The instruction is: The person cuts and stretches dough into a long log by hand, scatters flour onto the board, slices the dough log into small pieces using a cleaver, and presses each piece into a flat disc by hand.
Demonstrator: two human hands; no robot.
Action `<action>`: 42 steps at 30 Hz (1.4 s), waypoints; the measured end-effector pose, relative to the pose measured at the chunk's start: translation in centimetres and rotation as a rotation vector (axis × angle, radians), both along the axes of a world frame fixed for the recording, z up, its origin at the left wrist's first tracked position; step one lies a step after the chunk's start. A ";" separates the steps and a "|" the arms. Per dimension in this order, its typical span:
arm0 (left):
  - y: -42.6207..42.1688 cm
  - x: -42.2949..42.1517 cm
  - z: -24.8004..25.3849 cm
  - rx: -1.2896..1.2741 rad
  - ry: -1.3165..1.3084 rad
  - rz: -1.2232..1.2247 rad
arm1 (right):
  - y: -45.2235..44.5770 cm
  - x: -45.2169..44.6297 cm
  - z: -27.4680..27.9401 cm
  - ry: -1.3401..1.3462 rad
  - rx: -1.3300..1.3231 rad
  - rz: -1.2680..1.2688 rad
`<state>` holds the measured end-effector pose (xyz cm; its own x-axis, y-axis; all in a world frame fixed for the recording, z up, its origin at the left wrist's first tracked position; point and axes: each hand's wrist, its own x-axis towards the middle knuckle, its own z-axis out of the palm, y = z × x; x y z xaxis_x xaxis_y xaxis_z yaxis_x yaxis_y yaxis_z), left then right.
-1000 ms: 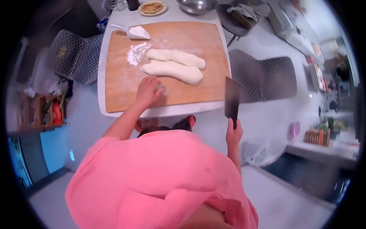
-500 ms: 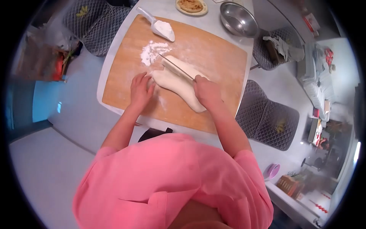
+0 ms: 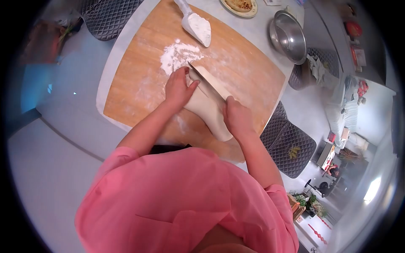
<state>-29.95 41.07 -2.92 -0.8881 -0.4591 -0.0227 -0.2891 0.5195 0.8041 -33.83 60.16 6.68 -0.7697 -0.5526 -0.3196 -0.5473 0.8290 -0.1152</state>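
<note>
A long piece of pale dough (image 3: 204, 110) lies across a floured wooden board (image 3: 135, 80), with a lengthwise split along its upper part. My right hand (image 3: 238, 117) is closed round the handle of a knife (image 3: 209, 85), whose blade runs along the split in the dough. At the dough's far left end is my left hand (image 3: 180, 88), its fingers and thumb curled on the dough close to the blade tip. The knife handle is mostly covered by my right hand.
Loose flour (image 3: 179, 57) is spread beyond my left hand. Farther back lies a scoop (image 3: 199, 28) full of flour. A plate with a flatbread (image 3: 239, 5) and a metal bowl (image 3: 288, 38) stand at the table's back right. A quilted chair (image 3: 289, 145) is on the right.
My left hand has moved from the board beside the dough onto the dough's far end. My right hand still holds the knife at the split. The camera view has shifted.
</note>
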 end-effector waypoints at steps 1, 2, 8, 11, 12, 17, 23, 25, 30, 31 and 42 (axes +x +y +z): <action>0.0 -0.2 0.2 0.032 -0.043 0.018 | -0.2 -0.2 0.2 -0.022 0.009 0.000; 0.0 -0.3 -0.3 0.041 -0.051 0.019 | -0.4 -0.5 0.3 -0.044 0.018 0.000; 0.2 -0.9 -1.3 -0.016 -0.088 0.021 | -2.0 -2.3 0.1 -0.159 0.009 -0.034; 0.2 -1.0 -1.7 -0.044 -0.063 0.034 | -2.4 -2.4 -2.9 -0.137 -0.053 -0.022; 0.3 -1.0 -1.8 -0.039 -0.022 0.039 | -2.3 -2.3 -3.8 -0.138 -0.050 -0.021; 0.7 0.3 -1.3 0.031 -0.011 0.010 | -2.7 -2.4 -4.9 -0.138 -0.053 -0.072; 1.8 5.6 -0.7 0.017 0.056 -0.057 | -2.6 -3.2 -4.5 -0.175 -0.097 -0.148; 2.2 6.5 -0.8 0.061 0.156 0.032 | -1.9 -3.6 -5.0 -0.181 -0.150 -0.139; 2.5 7.3 1.6 -0.136 0.203 0.102 | 0.0 -3.0 -2.7 -0.116 -0.569 -0.245; 2.8 7.5 2.1 -0.231 0.210 0.004 | 0.4 -3.0 -1.1 -0.115 -0.568 -0.237; 8.4 4.0 0.1 -0.324 0.300 -0.218 | 8.6 -0.3 2.7 -0.120 -0.081 0.007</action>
